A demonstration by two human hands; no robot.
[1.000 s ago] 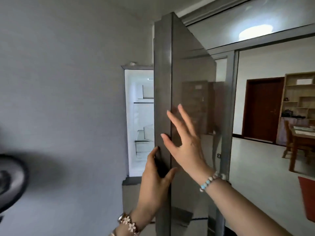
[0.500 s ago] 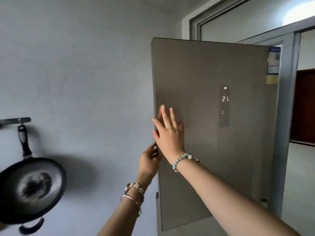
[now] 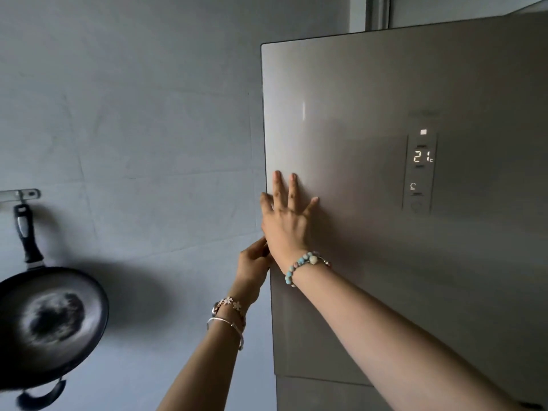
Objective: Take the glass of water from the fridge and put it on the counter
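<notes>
The grey fridge door (image 3: 370, 247) fills the right half of the view, its front facing me. My right hand (image 3: 284, 223) lies flat on the door near its left edge, fingers spread, holding nothing. Just below it, my left hand (image 3: 252, 265) curls around that left edge; its fingertips are hidden behind my right wrist. The fridge's inside is out of sight. No glass of water and no counter are in view.
A lit display panel (image 3: 419, 170) reads 21 on the door. A black pan (image 3: 50, 321) hangs from a wall rail (image 3: 20, 194) at the left. Grey wall lies between the pan and the fridge. A lower fridge door (image 3: 311, 394) starts beneath.
The door has swung from edge-on, with the lit interior showing, to front-on, hiding the interior. Both hands stayed at its left edge. The view has moved closer.
</notes>
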